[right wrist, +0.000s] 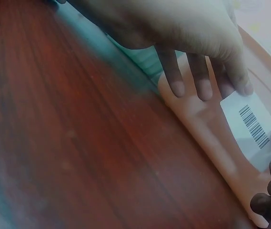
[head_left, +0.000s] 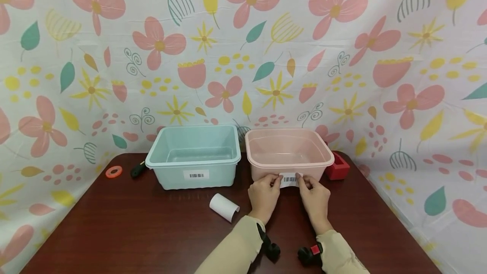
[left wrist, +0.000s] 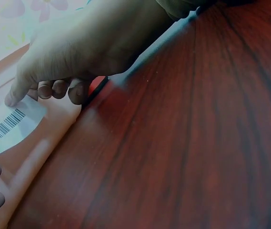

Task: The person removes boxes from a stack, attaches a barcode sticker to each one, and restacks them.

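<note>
A white barcode label (head_left: 290, 184) lies across the front wall of the pink plastic bin (head_left: 262, 170), just below its rim. My left hand (head_left: 262, 195) pinches the label's left end between thumb and forefinger. At the other end, my right hand (head_left: 316, 200) pinches the right edge the same way. In the left wrist view the label (left wrist: 25, 136) bows slightly away from the bin along its lower edge. The right wrist view shows the left thumb pressed on a corner of the label (right wrist: 237, 125), the other left fingers hanging beside the bin wall.
To the left stands a light blue bin (head_left: 161, 176) bearing a similar barcode label (head_left: 196, 175). A curled white paper piece (head_left: 223, 207) lies before it. Farther left are an orange ring (head_left: 113, 172) and a dark-handled tool (head_left: 138, 170); a red box (head_left: 337, 168) sits behind the pink bin's right side.
</note>
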The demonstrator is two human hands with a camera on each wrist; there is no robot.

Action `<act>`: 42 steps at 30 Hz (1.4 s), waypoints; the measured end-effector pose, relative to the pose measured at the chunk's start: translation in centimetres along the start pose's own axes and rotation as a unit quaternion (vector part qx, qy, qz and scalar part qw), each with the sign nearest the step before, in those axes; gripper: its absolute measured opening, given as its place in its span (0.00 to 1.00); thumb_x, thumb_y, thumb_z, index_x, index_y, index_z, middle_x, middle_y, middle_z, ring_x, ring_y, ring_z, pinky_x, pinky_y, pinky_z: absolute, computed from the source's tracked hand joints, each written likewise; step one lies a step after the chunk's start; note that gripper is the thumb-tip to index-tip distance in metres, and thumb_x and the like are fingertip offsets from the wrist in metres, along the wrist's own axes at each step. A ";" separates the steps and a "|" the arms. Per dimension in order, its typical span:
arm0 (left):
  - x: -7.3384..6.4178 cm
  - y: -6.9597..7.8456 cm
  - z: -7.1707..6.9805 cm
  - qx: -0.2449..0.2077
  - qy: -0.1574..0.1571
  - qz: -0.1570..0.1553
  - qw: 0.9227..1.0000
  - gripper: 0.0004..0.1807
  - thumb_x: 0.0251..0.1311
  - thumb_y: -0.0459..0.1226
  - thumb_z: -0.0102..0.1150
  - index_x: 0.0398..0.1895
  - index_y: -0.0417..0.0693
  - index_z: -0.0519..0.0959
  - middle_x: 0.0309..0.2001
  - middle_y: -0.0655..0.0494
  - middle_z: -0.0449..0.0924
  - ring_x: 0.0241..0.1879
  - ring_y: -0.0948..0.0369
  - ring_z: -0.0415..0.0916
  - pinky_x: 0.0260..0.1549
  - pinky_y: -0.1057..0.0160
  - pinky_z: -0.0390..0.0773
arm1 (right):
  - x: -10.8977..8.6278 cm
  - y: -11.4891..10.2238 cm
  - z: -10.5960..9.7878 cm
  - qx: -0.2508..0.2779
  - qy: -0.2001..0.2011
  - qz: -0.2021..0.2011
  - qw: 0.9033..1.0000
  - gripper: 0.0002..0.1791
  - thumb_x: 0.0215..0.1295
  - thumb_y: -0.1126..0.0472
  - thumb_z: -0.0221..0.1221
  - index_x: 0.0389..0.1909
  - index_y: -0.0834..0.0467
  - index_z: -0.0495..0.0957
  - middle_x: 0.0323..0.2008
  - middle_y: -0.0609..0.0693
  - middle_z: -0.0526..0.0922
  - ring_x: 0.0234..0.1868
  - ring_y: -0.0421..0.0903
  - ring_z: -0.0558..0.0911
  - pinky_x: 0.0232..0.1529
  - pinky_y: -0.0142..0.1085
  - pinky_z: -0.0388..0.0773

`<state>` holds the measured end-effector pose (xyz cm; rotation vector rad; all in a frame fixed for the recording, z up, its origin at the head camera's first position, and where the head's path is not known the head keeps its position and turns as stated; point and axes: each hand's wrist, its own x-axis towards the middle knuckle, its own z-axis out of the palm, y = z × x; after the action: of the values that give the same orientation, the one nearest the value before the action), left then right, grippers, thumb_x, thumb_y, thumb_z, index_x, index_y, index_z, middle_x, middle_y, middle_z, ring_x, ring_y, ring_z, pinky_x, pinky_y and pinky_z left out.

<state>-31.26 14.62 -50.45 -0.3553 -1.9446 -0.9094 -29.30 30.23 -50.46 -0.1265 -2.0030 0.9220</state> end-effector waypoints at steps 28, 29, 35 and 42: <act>0.1 -0.1 0.1 -0.006 -0.008 0.007 1.000 0.06 0.58 0.45 0.73 0.28 0.58 0.86 0.24 0.69 0.85 0.20 0.70 0.79 0.18 0.68 0.75 | -0.4 -0.5 -0.1 0.027 -0.037 -0.003 0.999 0.17 0.64 0.52 0.69 0.17 0.52 0.82 0.12 0.39 0.73 0.14 0.34 0.68 0.18 0.27 0.61; 0.2 -0.1 0.0 -0.006 -0.008 0.007 1.000 0.05 0.59 0.45 0.73 0.28 0.58 0.87 0.24 0.69 0.85 0.20 0.70 0.79 0.18 0.68 0.75 | -0.5 -0.7 0.0 0.034 -0.044 -0.015 0.998 0.17 0.64 0.53 0.69 0.17 0.53 0.82 0.11 0.38 0.72 0.14 0.34 0.67 0.17 0.27 0.61; 0.5 -0.1 0.1 -0.008 -0.013 0.015 1.000 0.04 0.59 0.43 0.72 0.30 0.58 0.87 0.24 0.67 0.85 0.19 0.69 0.79 0.18 0.68 0.75 | -0.7 -1.8 1.0 0.060 -0.063 -0.056 0.995 0.19 0.68 0.56 0.65 0.16 0.58 0.81 0.11 0.38 0.69 0.13 0.36 0.65 0.16 0.28 0.60; 0.3 -0.1 0.1 -0.005 -0.012 0.012 1.000 0.03 0.57 0.42 0.74 0.30 0.58 0.88 0.23 0.67 0.84 0.16 0.68 0.77 0.16 0.67 0.73 | -1.0 -1.9 1.5 0.054 -0.061 -0.030 0.996 0.17 0.69 0.55 0.64 0.20 0.56 0.84 0.10 0.36 0.67 0.12 0.34 0.64 0.16 0.28 0.60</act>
<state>-31.56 14.57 -50.30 -0.3949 -1.9551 -0.9031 -29.38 27.62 -50.35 0.0514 -2.0520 1.0188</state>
